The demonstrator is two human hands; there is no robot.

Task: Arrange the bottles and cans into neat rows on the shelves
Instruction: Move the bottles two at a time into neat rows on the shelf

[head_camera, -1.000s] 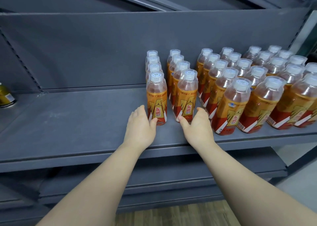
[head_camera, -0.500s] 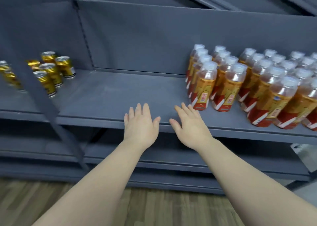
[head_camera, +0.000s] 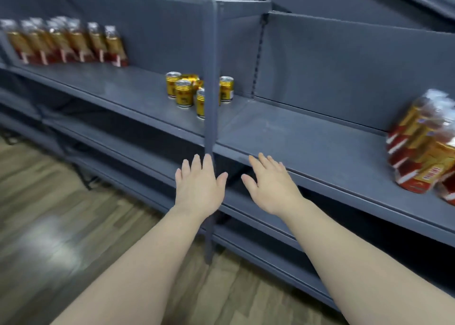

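Observation:
Several gold cans (head_camera: 183,93) stand in a loose cluster on the grey shelf (head_camera: 307,142), partly behind a grey upright post (head_camera: 210,78). One can (head_camera: 226,89) stands just right of the post. Orange bottles with clear caps (head_camera: 423,149) sit blurred at the far right of the same shelf. More of these bottles (head_camera: 73,43) stand in a row at the far left. My left hand (head_camera: 200,184) and my right hand (head_camera: 269,183) hover with fingers spread in front of the shelf's front edge, holding nothing.
The upright post runs down between my two hands to the wooden floor (head_camera: 49,226). Lower grey shelves (head_camera: 258,226) lie below the hands. A grey back panel (head_camera: 344,66) closes the shelf behind.
The view has swung left: the bottle group slid to the right edge and the cans came to the middle. Both hands left the front bottles and now hover by the post.

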